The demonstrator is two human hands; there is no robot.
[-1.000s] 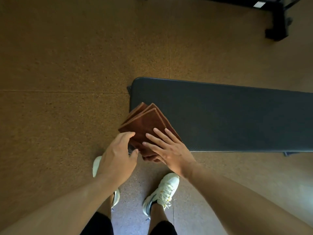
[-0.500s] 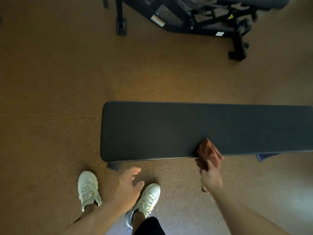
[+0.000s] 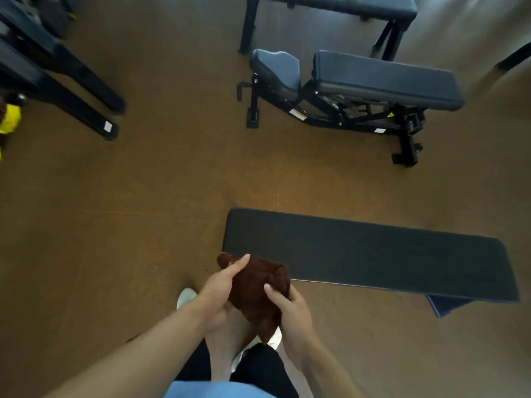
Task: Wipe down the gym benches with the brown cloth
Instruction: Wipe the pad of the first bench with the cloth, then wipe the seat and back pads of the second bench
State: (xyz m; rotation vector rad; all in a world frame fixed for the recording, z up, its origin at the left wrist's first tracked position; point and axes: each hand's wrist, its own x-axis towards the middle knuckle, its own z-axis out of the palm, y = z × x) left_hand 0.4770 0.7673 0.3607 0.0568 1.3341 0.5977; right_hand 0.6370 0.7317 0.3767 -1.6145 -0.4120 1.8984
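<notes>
You stand at the near left corner of the flat bench [image 3: 370, 254], your landmark here. Beyond it sits an adjustable bench [image 3: 385, 79], with a 3rd bench [image 3: 339, 2] farther back and dark frames [image 3: 57, 81] far off to its left. Nothing on any pad shows whether it has been wiped, so judge at least 2 benches as left to do. The brown cloth [image 3: 255, 291] is bunched, lifted off the flat bench at that corner. Your left hand [image 3: 218, 288] and right hand [image 3: 293, 308] both clasp it.
</notes>
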